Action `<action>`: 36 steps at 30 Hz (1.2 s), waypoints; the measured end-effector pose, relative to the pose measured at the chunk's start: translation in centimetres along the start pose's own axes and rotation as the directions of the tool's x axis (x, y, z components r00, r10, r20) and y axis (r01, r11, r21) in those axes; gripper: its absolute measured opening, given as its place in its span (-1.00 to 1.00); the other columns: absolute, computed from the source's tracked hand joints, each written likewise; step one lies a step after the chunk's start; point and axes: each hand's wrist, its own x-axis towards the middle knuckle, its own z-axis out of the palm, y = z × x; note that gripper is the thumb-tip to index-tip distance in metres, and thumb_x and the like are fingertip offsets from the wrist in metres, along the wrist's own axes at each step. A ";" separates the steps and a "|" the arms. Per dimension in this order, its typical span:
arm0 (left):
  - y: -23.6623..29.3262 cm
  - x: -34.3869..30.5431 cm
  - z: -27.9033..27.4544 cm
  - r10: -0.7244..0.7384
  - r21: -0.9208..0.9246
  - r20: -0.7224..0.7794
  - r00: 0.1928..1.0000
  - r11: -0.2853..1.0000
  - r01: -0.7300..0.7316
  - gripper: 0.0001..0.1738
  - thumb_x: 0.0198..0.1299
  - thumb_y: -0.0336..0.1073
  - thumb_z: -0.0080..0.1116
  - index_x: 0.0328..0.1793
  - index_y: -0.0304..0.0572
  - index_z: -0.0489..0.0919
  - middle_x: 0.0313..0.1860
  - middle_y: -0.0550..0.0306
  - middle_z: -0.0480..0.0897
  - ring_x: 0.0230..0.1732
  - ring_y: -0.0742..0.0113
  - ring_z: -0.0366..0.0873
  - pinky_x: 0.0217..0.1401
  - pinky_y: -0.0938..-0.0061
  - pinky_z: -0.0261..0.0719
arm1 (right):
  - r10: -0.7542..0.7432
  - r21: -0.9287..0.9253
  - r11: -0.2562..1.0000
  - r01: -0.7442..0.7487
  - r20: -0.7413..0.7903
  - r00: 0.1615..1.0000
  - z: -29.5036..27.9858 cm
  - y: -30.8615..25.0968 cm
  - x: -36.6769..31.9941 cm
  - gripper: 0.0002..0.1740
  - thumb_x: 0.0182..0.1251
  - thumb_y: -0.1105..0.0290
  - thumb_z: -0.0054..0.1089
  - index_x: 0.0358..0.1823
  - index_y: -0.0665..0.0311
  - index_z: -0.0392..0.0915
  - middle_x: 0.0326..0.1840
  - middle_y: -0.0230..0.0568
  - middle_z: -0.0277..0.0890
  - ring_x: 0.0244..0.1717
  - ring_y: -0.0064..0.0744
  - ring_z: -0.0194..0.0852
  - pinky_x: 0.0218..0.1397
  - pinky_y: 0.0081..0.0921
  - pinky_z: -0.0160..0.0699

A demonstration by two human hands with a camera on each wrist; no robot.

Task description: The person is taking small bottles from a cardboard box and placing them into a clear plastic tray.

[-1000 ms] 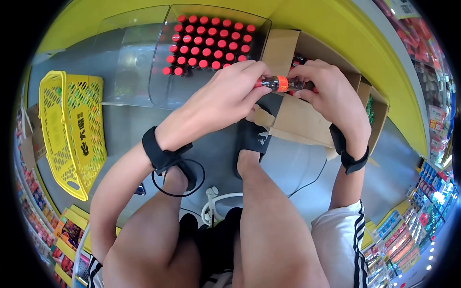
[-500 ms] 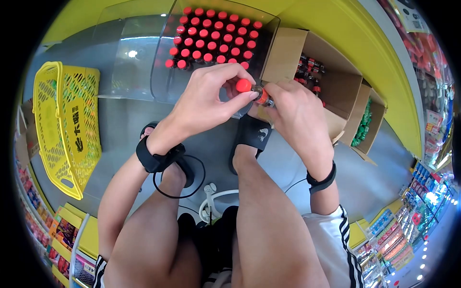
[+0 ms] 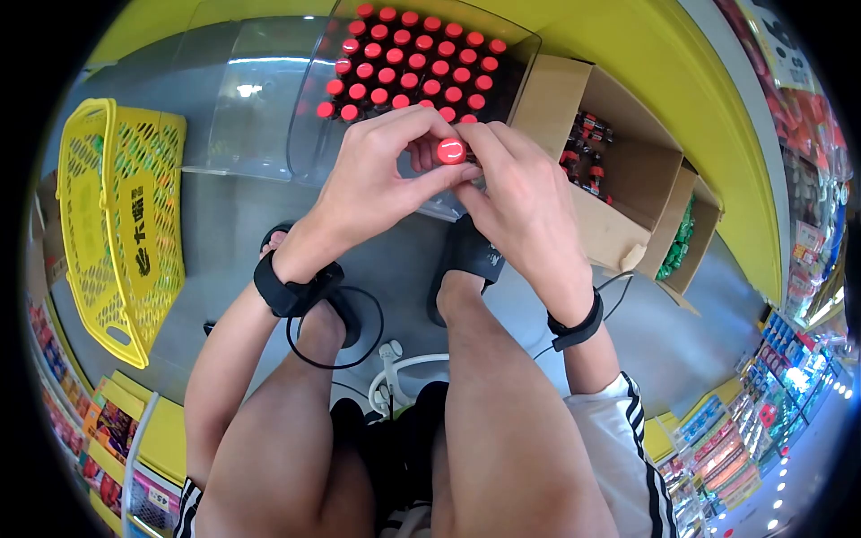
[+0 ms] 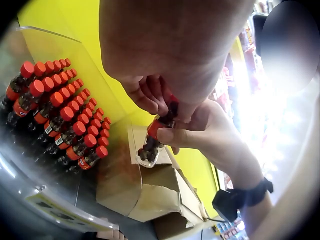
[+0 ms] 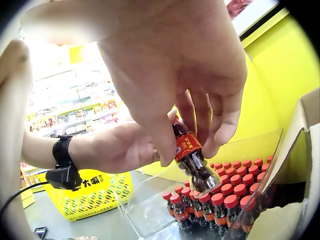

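Note:
Both hands hold one small cola-shaped bottle [image 5: 195, 162] with a red cap, a red label and dark contents, in front of the clear bin. In the head view its cap faces up toward the camera. My left hand [image 3: 372, 179] pinches the bottle near the cap, thumb below and fingers curled above. My right hand [image 3: 525, 193] pinches the body around the label, fingertips close to the left hand's. The bottle's base shows below the fingers in both wrist views. Rows of similar red-capped bottles [image 3: 417, 58] stand in the clear bin [image 3: 309, 148] just beyond the hands.
At the right, an open cardboard box [image 3: 632, 193] contains more loose bottles [image 3: 587, 152]. Behind it a second box [image 3: 704, 220] holds green-wrapped items [image 3: 679, 240]. A yellow basket [image 3: 81, 224] stands on the left. Cables hang at both wrists, and a yellow wall borders the back.
Both hands have moved left, away from the cardboard box, with the bottle. It has turned from lying sideways to cap toward the camera. The head view has shifted slightly.

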 end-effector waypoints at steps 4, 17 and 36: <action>-1.1 -0.3 -0.2 -0.043 -0.077 -0.012 0.999 0.996 0.042 -0.64 0.20 -0.37 0.67 0.01 -0.27 0.70 -0.20 0.20 0.71 -0.23 0.42 0.65 -0.12 0.50 0.65 | -0.003 0.061 0.998 0.002 0.017 1.000 0.8 0.2 0.5 -0.53 0.25 0.60 0.44 0.19 0.32 0.55 -0.11 0.00 0.65 -0.13 0.17 0.74 -0.16 -0.01 0.75; -5.5 -1.1 -0.8 -0.031 -0.005 -0.021 0.999 1.000 0.031 -0.48 0.16 -0.49 0.60 0.26 -0.32 0.69 0.08 0.06 0.80 -0.03 0.18 0.77 -0.01 0.36 0.75 | 0.081 0.225 0.972 -0.072 -0.031 0.996 3.3 -0.6 1.8 -0.60 0.52 0.46 0.39 0.30 0.28 0.52 -0.02 0.04 0.74 -0.11 0.22 0.80 -0.17 -0.01 0.80; -9.0 -3.7 -1.0 -0.396 0.128 -0.181 0.900 0.898 0.421 -0.58 0.30 -0.43 0.42 0.29 -0.26 0.68 -0.15 -0.14 0.86 -0.17 -0.01 0.87 -0.05 0.20 0.78 | -0.137 0.043 0.990 0.136 0.023 0.990 9.1 0.4 3.8 -0.68 0.34 0.54 0.36 0.11 0.32 0.66 -0.20 -0.10 0.61 -0.16 -0.03 0.76 -0.19 -0.12 0.80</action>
